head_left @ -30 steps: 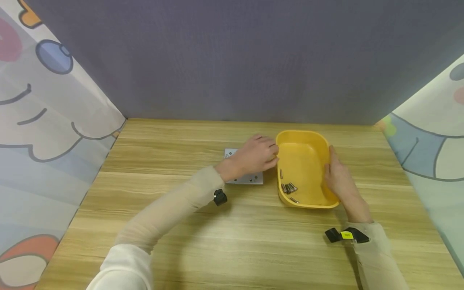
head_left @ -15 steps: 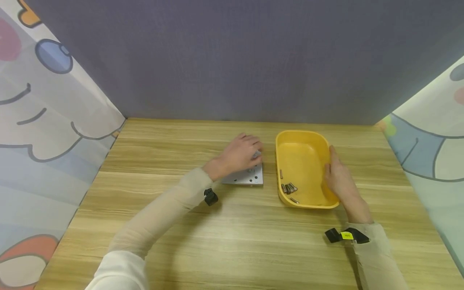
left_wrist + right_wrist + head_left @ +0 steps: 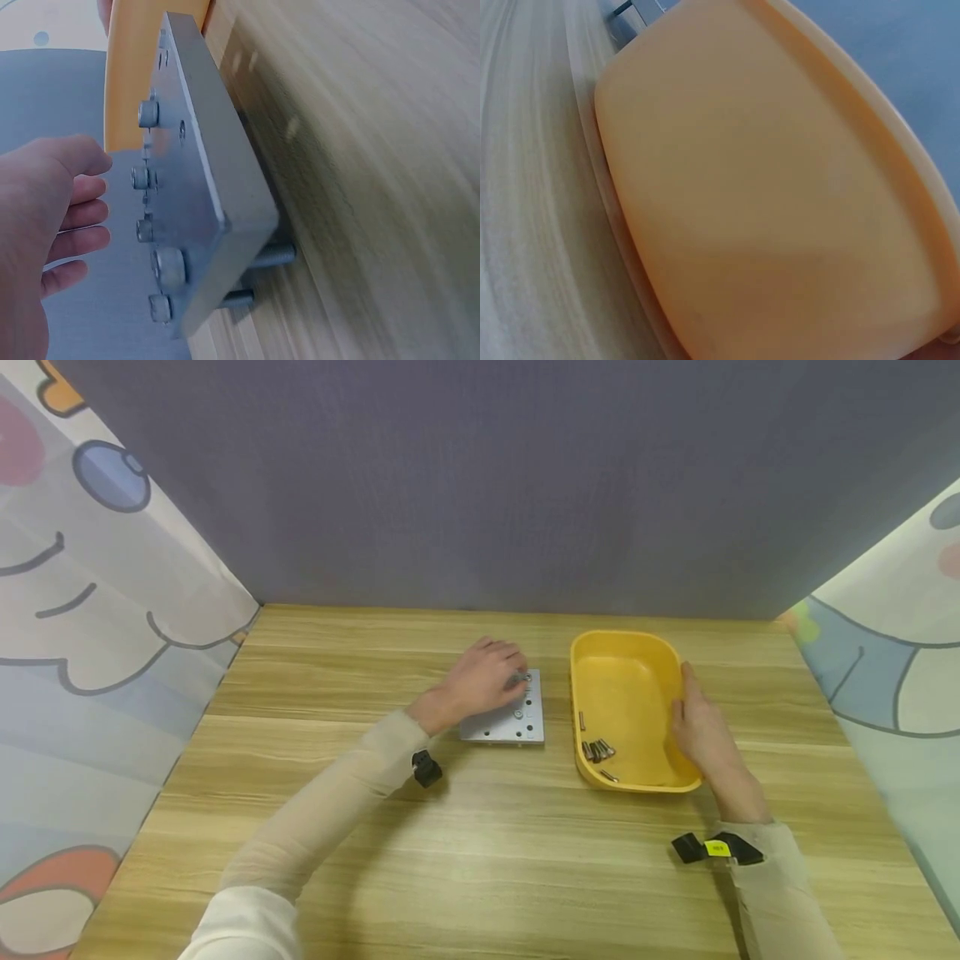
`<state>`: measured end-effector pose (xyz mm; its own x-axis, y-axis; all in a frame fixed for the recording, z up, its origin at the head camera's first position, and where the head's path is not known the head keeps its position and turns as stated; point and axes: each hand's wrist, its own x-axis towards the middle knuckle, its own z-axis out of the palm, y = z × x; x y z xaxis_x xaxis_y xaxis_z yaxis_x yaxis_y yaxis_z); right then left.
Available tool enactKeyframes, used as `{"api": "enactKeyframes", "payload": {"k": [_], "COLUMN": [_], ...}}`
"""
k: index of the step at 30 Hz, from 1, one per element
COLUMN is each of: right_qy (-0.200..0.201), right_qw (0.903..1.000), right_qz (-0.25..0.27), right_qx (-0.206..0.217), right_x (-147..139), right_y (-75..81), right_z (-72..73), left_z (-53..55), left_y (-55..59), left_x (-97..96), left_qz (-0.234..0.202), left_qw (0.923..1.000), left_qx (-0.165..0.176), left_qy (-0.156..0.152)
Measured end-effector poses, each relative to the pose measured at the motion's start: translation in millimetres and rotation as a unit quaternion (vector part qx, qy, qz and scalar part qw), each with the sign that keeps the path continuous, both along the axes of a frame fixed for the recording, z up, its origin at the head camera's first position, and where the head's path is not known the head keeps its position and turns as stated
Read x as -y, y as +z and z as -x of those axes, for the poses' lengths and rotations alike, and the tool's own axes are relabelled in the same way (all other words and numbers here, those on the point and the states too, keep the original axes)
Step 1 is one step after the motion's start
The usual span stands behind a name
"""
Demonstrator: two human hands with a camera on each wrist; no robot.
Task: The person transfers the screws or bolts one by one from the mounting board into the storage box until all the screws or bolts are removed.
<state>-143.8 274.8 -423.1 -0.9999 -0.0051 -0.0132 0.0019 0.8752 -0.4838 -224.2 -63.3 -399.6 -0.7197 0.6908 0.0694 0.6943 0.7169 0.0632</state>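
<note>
My left hand [image 3: 486,678] is over a grey metal plate [image 3: 495,727] with holes, fingers loosely curled. In the left wrist view, the left hand [image 3: 52,217] is beside the plate [image 3: 225,142]; nothing shows between its thumb and fingers. Several socket head bolts [image 3: 169,268] stand in the plate with their heads out on the hand's side, and some shanks [image 3: 274,255] stick out underneath. My right hand [image 3: 705,731] grips the right side of a yellow tray [image 3: 626,643], thumb over the rim. The tray's wall [image 3: 765,180] fills most of the right wrist view.
Several loose bolts [image 3: 600,749] lie in the tray's near left corner, with one more bolt [image 3: 581,720] along its left wall. All of this is on a wood-grain table [image 3: 480,860], with a dark grey panel [image 3: 480,485] behind it and cartoon-printed sheets [image 3: 112,652] at the sides.
My left hand has moved left from the tray's left rim to over the metal plate, uncovering the plate's right part. The right hand and the tray have stayed in place.
</note>
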Motion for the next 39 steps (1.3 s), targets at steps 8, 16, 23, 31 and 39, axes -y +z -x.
{"api": "enactKeyframes", "payload": {"k": [8, 16, 23, 31, 39], "right_qy": [0.001, 0.000, -0.002, 0.001, 0.004], "right_qw": [1.0000, 1.0000, 1.0000, 0.9999, 0.9997], "right_qz": [0.003, -0.003, -0.001, 0.000, 0.006], "right_qx": [0.000, -0.001, -0.001, -0.014, -0.022], "right_x": [0, 0, 2, 1, 1], "right_y": [0.1, -0.6, 0.3, -1.6, -2.3], "right_z": [0.7, 0.9, 1.3, -0.1, 1.3], "left_z": [1.7, 0.3, 2.5, 6.1, 8.9], "left_y": [-6.5, -7.7, -8.2, -10.5, -13.6], "left_x": [7.6, 12.9, 17.0, 20.2, 23.2], "left_qz": [0.001, -0.002, -0.002, -0.003, -0.006], "left_qw": [0.9999, 0.9998, 0.9993, 0.9991, 0.9990], "left_qx": [0.003, 0.002, 0.020, 0.023, 0.022], "left_qy": [0.017, 0.020, 0.031, 0.037, 0.038]}}
